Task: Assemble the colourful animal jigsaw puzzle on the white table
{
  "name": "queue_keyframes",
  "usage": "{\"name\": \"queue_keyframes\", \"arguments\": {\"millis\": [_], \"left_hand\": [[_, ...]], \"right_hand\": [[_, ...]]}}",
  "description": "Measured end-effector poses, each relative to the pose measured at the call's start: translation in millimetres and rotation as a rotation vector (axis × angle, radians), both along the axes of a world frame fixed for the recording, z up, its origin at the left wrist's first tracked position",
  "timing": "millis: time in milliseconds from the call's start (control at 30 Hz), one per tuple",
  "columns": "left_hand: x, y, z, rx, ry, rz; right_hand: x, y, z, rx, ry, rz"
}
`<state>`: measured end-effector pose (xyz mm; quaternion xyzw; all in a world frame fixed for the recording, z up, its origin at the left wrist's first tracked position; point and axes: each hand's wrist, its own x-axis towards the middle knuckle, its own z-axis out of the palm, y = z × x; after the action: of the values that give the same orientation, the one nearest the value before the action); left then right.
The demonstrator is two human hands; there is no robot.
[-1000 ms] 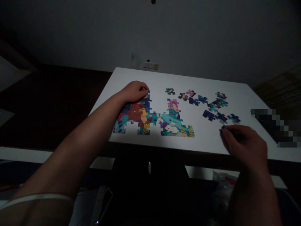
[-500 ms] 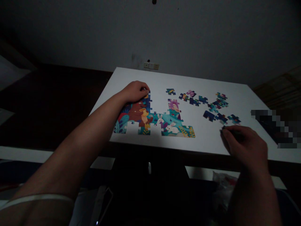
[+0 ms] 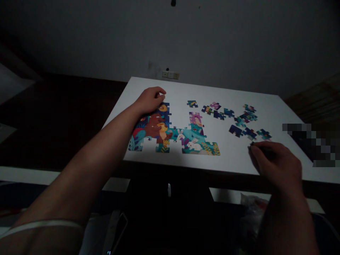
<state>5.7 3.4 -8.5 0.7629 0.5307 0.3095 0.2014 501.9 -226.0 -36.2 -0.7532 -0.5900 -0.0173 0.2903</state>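
Note:
A partly joined jigsaw puzzle (image 3: 175,134) lies on the white table (image 3: 170,160), showing a brown bear, white rabbits and plants. My left hand (image 3: 151,100) is at its upper left edge, thumb and forefinger a little apart with nothing between them; it covers part of the bear section. Near the table's front right, my right hand (image 3: 277,161) is closed, thumb and forefinger pinching a small dark puzzle piece (image 3: 251,144) mostly hidden by the fingers. Loose puzzle pieces (image 3: 236,130) lie just beyond that hand.
More loose pieces, some overlapping, are scattered at the right of the table, and a single piece (image 3: 192,103) lies behind the puzzle. A wall socket (image 3: 170,74) sits beyond the far edge. Below the front edge is a clear plastic bag (image 3: 251,212).
My left hand has moved slightly up and away from the puzzle's top edge, its fingers parting and uncovering the top piece there. My right hand has stayed almost still.

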Motion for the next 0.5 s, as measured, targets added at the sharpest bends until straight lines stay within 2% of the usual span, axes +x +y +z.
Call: {"name": "queue_keyframes", "arguments": {"millis": [167,500], "left_hand": [[-8,8,-1.2,0.018,-0.049,0.117],[-36,35,-10.3,0.187,-0.281,0.507]], "right_hand": [[5,0,-4,0.012,-0.002,0.016],[3,0,-4,0.037,0.01,0.018]]}}
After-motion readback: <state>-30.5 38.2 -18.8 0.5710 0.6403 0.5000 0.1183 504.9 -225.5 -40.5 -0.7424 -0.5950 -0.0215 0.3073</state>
